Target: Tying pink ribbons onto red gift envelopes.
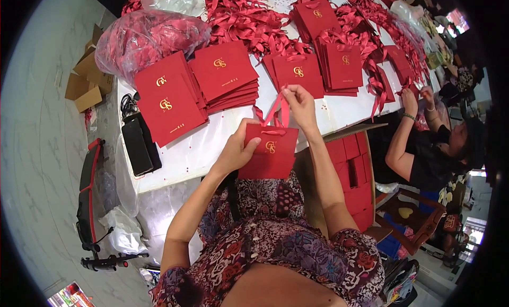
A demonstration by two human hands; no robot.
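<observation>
A small red paper gift bag point(269, 161) with gold lettering hangs upright in front of me, just off the table's near edge. My left hand point(238, 149) grips its upper left side, thumb across the front. Above the bag, my right hand point(300, 104) pinches a pink-red ribbon point(282, 115), which rises in a loop from the bag's top. Just beyond my hands lie stacks of flat red bags, one pile point(225, 73) to the left and another pile point(298, 76) behind my right hand.
A white-covered table point(185, 158) bears heaps of red ribbon point(249, 20) and a plastic sack of red pieces point(151, 39). A black phone point(138, 146) lies at its left edge. A carton of red boxes point(350, 169) stands right. Beyond it, a co-worker point(424, 142) handles ribbon.
</observation>
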